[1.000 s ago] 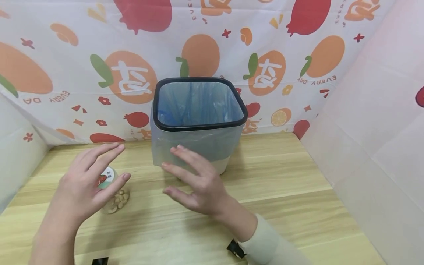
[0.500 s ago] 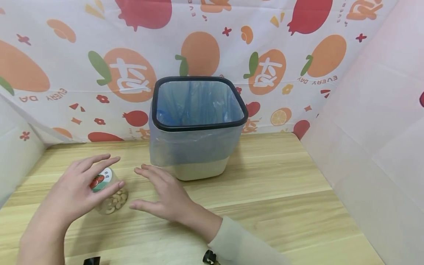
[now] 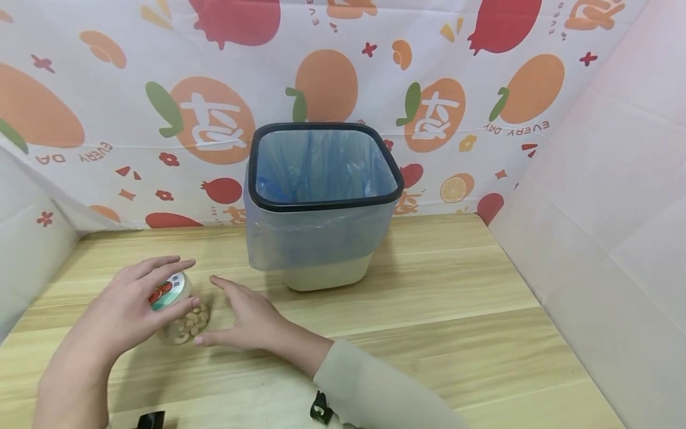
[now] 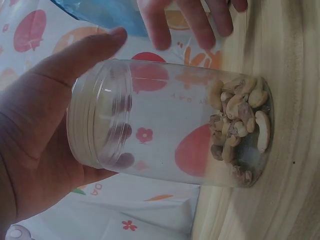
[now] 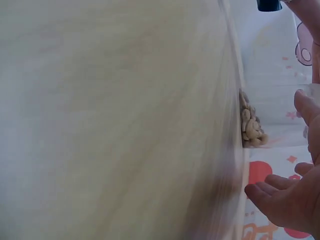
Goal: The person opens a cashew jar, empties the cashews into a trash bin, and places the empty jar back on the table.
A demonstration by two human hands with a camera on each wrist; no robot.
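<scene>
A clear jar (image 3: pixel 184 325) stands upright on the table, cashew nuts (image 4: pixel 237 120) filling its bottom. Its round top has a white and green label (image 3: pixel 168 291) with red fruit. My left hand (image 3: pixel 125 307) is about the jar's top, thumb straight on the near side and fingers beyond; part of the label is hidden by it. In the left wrist view, the thumb tip lies apart from the jar wall and fingertips show through the plastic. Right of the jar, my right hand (image 3: pixel 249 319) has its thumb and fingers spread toward it, with a gap between.
A square bin (image 3: pixel 327 277) with a black rim and a blue bag liner stands at the back middle of the wooden table (image 3: pixel 455 333). A fruit-printed cloth (image 3: pixel 332 89) hangs behind it. White side panels (image 3: pixel 600 226) bound the table.
My right hand has moved left, from in front of the bin to beside the jar. My left hand has come down a little around the jar's top. The bin and jar stay put.
</scene>
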